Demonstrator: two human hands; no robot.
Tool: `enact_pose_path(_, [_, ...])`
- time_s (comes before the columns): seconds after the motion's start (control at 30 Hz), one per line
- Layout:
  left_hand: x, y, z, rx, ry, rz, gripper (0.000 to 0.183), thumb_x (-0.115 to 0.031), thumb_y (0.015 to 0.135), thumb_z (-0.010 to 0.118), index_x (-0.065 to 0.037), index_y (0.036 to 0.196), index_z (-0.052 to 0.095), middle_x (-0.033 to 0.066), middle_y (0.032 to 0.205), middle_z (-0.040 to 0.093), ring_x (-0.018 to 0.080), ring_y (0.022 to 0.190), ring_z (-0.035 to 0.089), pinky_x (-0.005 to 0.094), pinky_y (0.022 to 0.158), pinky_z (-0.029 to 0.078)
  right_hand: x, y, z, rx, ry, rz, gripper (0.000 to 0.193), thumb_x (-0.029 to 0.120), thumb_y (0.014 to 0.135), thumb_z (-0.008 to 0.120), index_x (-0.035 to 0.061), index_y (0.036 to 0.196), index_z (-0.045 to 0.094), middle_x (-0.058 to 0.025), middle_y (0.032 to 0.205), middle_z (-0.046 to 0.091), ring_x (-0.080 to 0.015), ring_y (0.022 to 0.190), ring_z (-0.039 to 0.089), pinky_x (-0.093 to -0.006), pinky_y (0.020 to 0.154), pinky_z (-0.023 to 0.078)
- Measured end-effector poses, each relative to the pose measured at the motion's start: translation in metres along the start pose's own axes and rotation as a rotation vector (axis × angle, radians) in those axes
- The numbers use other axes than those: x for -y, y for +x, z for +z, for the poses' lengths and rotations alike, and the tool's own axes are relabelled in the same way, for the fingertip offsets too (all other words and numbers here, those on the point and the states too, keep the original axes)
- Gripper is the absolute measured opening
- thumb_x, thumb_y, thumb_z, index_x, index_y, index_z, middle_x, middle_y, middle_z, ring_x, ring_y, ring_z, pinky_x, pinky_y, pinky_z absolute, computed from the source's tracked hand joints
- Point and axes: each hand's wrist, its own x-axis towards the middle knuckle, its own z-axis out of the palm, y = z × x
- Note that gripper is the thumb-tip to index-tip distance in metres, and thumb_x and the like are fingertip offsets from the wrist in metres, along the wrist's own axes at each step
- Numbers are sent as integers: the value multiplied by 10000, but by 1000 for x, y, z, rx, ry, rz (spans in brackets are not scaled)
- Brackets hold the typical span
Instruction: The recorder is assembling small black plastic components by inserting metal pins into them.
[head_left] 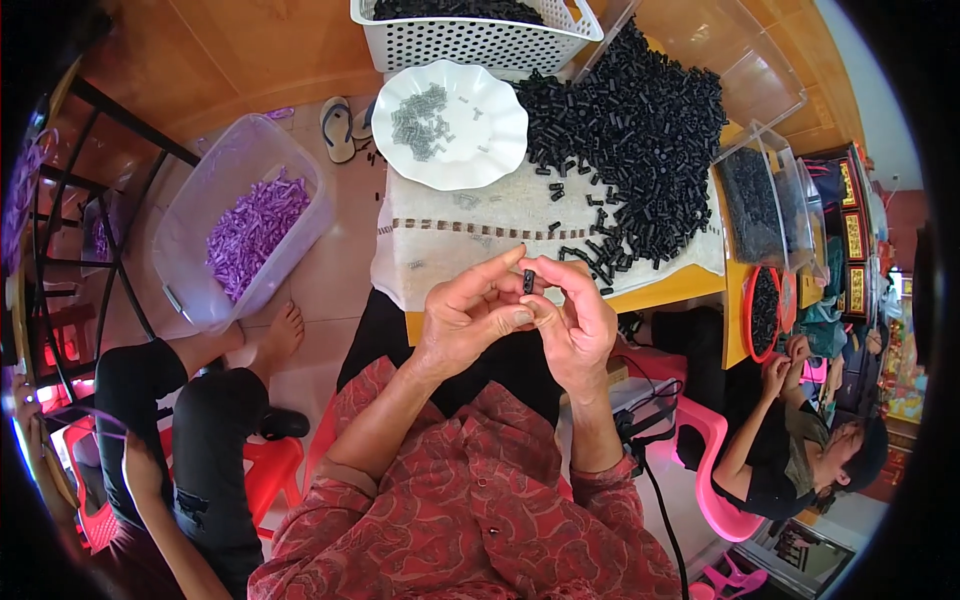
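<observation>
Black plastic part (528,282), one, head view: at the fingertips above the table's near edge; kept small end to small end between the tips, it seems, because so little a thing leaves no room for a fuller grasp.

Right hand (578,322): thumb and forefinger drawn nearly together, tips on the part; palm turned inward, likely to leave the part in sight.

Left hand (468,308): half curled, thumb and forefinger bent toward the part; whether it too grips, or has hold of anything else, cannot be told.

Table (672,286), yellow wood: mostly under a pale cloth (405,268), perhaps laid to stop small things rolling.

Pile of black parts (640,140): loose, from the far right corner toward the near edge, presumably for easy reach.

Clear box (755,65): at the far right corner, beside the pile.

White dish (500,135), wavy rim: toward the far left corner; keeps small clear pieces (420,125) together, apart from the black, it appears.

White basket (480,50), holed: at the far edge, dark contents.

Clear bin (190,235): on the floor off the left edge, purple pieces (257,235) inside.
</observation>
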Motion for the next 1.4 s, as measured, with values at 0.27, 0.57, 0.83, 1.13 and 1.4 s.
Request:
enact_pose_path(0.27, [0,4,-12,-98,-35,-93,372,-15,900,587,-21,1269,539,86,945,648,132,781,632,259,684,552,17,14,-4,170,-177,-61,423,-86,720,691,15,1122,608,-114,1014,645,-220,856,596,-304,750,491])
enact_pose_path(0.57, [-39,54,-19,-395,41,-155,239,-60,900,586,47,1114,596,119,884,657,153,692,634,283,611,553,-2,3,4,52,-163,61,371,-49,766,671,14,1124,600,-123,989,637,-200,806,619,-289,708,507])
enact_pose_path(0.83, [-110,235,-31,-225,309,124,283,-119,884,627,95,1067,604,148,909,659,194,747,642,309,678,558,0,-8,6,89,-158,116,274,-27,798,658,21,1066,621,-111,898,629,-187,736,629,-279,661,504])
enact_pose_path(1.13, [-88,159,-27,-233,678,64,207,-139,838,655,46,927,679,77,760,672,104,618,620,243,567,518,-19,-13,-7,42,-238,138,224,-38,824,638,13,1042,630,-101,941,661,-155,780,636,-250,676,501])
enact_pose_path(1.4, [-39,80,-24,-140,1395,270,105,-116,810,630,-28,838,681,161,729,631,291,617,633,388,576,512,-27,-5,-10,6,-341,79,195,-49,825,627,4,1012,635,-102,898,658,-155,738,628,-249,632,492])
